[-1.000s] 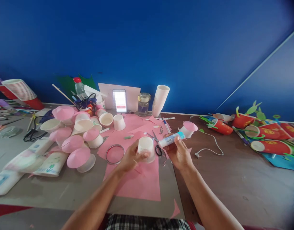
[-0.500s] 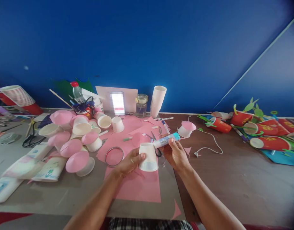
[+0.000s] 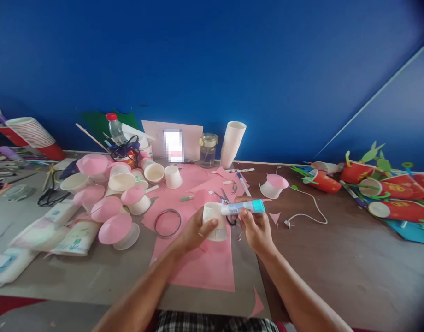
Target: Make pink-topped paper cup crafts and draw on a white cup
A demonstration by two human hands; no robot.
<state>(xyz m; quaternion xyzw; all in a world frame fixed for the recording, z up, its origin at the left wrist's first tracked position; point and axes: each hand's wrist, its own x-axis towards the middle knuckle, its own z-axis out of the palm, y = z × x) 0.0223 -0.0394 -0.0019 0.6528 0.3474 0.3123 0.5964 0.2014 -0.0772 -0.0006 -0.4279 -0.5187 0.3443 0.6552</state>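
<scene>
My left hand (image 3: 197,229) is closed around a white paper cup (image 3: 215,230), held upside down with its base up. In my right hand (image 3: 256,230) is a glue stick (image 3: 244,208) with a turquoise end, lying nearly level. The glue stick's left tip meets the cup's upper right edge. Behind my right hand, scissors (image 3: 226,197) are partly hidden. Below the cup lies a pink paper sheet (image 3: 201,272). A roll of tape or ring (image 3: 167,224) rests on pink paper left of the cup.
Several white cups with pink paper cones (image 3: 115,229) crowd the left side. At the back stand a cup stack (image 3: 232,145), a glass jar (image 3: 208,150) and a phone (image 3: 173,145). A white cable (image 3: 314,222) and red cups (image 3: 398,210) lie to the right.
The glue stick has turned from slanting to nearly level against the cup's edge. The cup has tilted a little in my left hand. The view has shifted slightly.
</scene>
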